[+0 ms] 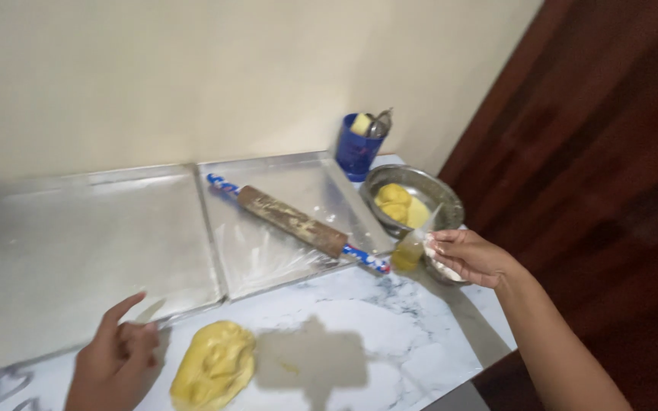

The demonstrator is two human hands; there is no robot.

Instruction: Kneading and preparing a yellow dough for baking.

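So I'm flouring up right now: right hand (pixel 470 257) is by the bowl (pixel 420 199), fingers pinched on something white. Left hand (pixel 116 356), fingers loosely curled, sits beside the dough (pixel 215 364) on the counter (pixel 390 335). I'd guess dusting calls for a light sprinkle.

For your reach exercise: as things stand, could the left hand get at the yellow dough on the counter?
Probably yes. The left hand is beside the dough on the marble counter, with nothing between them; whether it holds anything is unclear.
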